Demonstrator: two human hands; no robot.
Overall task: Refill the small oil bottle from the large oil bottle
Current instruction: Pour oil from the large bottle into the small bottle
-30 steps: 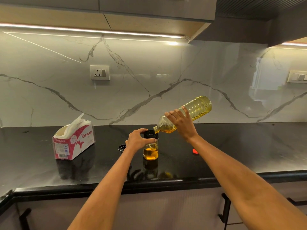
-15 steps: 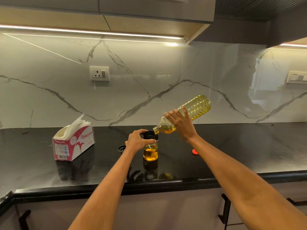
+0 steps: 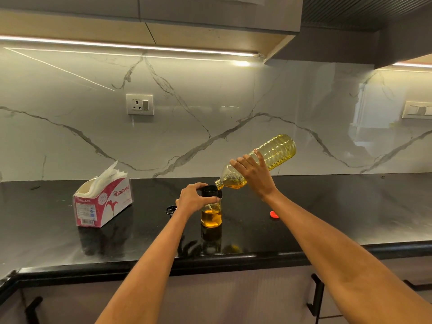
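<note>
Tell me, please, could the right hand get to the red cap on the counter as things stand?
Probably not yet. The red cap lies bare on the counter, just below the right forearm, with nothing over it, but the right hand is gripping the tilted large oil bottle over the small oil bottle.

1. A single head-worn wide-angle view looks forward and slightly down from the person's standing height.
2. It faces the glossy black stone countertop [image 3: 70,242] and white veined marble backsplash [image 3: 210,118] squarely.
3. Both forearms reach in from the lower edge, close to the lens.

Bright under-cabinet strip light [image 3: 131,45], glare
</note>
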